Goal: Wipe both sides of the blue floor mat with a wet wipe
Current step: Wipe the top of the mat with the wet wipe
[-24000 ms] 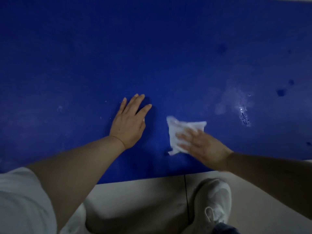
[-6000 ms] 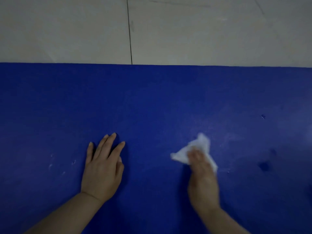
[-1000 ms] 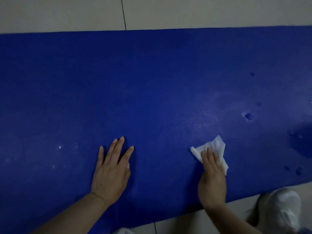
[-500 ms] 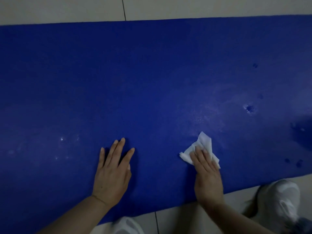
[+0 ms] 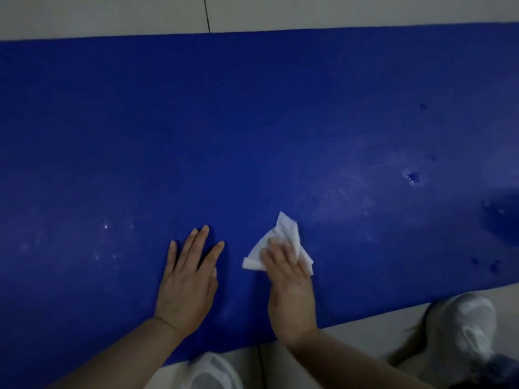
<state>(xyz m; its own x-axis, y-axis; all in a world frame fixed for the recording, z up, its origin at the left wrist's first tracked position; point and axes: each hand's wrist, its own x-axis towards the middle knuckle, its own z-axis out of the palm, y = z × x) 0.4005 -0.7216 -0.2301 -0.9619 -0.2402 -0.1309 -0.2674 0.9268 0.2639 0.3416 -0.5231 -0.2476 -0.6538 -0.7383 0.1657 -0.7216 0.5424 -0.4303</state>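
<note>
Since half a second back the right hand [image 5: 289, 279] has slid left with the crumpled white wet wipe [image 5: 280, 242], so it's now much closer to the left hand [image 5: 188, 279], which hasn't budged. The right hand's grip looks like flat fingers pressing the wipe down, though motion blur makes it hard to be sure. The left hand lies palm down, fingers straight and spread, empty, on the blue floor mat [image 5: 252, 122].

Two white sneakers [image 5: 460, 332] sit on the pale tiled floor [image 5: 351, 12] at the mat's near edge, one at the right, one between the forearms. The mat is matte and finely textured, with small dark dents at right and shiny damp streaks. Lots of open mat far and left.
</note>
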